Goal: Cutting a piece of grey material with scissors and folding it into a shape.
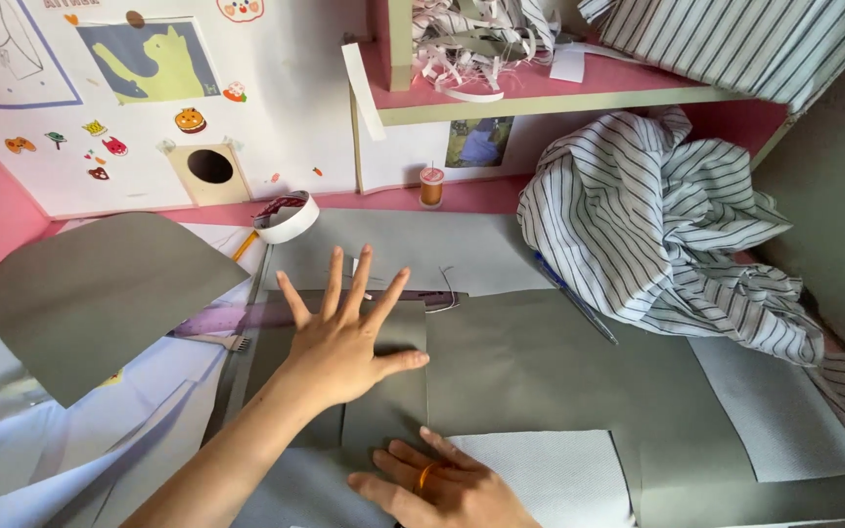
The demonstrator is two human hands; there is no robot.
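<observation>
My left hand point(344, 332) lies flat with fingers spread on a grey sheet piece point(388, 401) in the middle of the table. Just below it, my right hand point(442, 489) rests palm down on the lower edge of the same grey piece, next to a white textured fabric piece point(550, 474). A ring shows on one finger of the right hand. A larger grey sheet point(540, 367) spreads out to the right under both pieces. Neither hand grips anything.
A rounded grey cut-out point(100, 293) lies at the left. A tape roll point(286, 217), a purple ruler point(237, 318) and a thread spool point(431, 186) sit behind. Striped cloth point(677, 235) is heaped at the right, over a blue pen point(574, 298). A pink shelf point(540, 93) holds paper strips.
</observation>
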